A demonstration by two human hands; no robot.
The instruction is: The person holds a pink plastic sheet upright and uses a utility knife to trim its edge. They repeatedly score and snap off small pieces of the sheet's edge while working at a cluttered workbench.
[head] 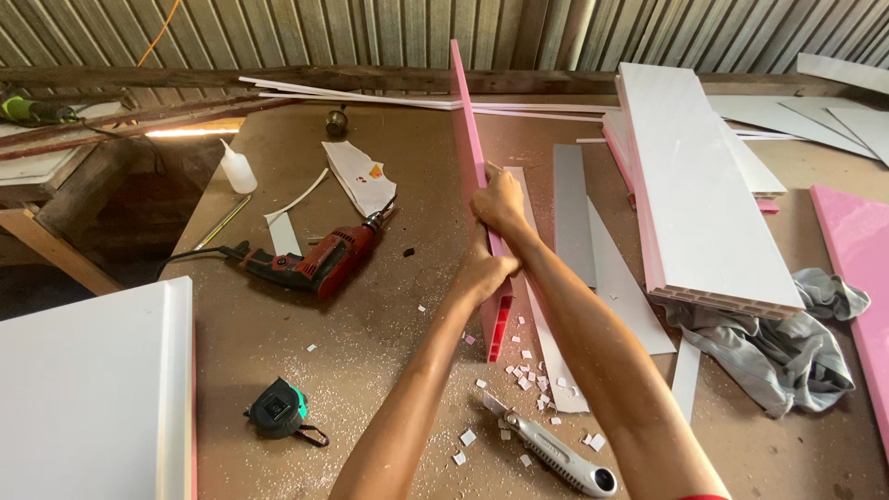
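Both hands' grip clenched on upright pink panel (472, 157), left hand (483, 270), right hand (500, 202), bare workbench (389, 306) leftward

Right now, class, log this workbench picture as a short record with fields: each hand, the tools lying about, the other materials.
Left hand: grips the pink panel, which stands on edge on the workbench.
Right hand: holds the same panel's edge, farther along.
Tools: red power drill to the left; utility knife in front; tape measure.
Other: white squeeze bottle; white board stack; grey cloth; small offcut chips.
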